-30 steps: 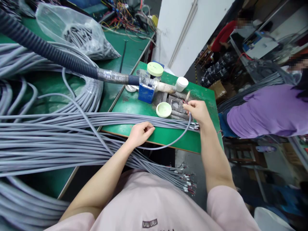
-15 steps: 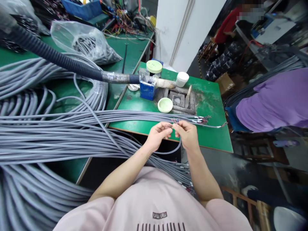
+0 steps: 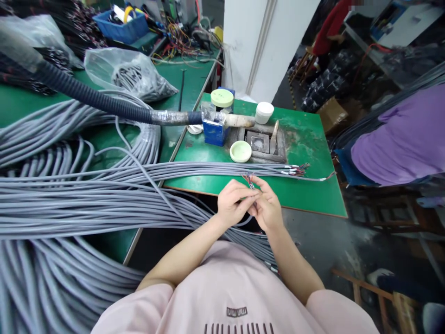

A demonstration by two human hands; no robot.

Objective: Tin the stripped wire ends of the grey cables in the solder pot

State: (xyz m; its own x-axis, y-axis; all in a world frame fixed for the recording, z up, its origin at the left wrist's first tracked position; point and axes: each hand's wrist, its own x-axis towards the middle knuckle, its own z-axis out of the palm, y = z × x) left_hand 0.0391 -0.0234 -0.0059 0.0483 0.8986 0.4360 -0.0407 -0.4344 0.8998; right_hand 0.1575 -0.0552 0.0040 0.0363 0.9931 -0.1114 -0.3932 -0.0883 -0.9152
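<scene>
Left hand (image 3: 232,202) and right hand (image 3: 267,209) pinch thin coloured wires (image 3: 248,180).
Both clenched at the end of a grey cable (image 3: 245,221), just beyond the green table (image 3: 313,197).

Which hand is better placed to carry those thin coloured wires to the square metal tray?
Probably the right hand: it sits nearer the tray than the left hand, and its fingers touch the wires. But the hands are close, so the edge is small.

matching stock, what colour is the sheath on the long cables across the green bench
Grey, best seen in the head view on the cables.
</scene>
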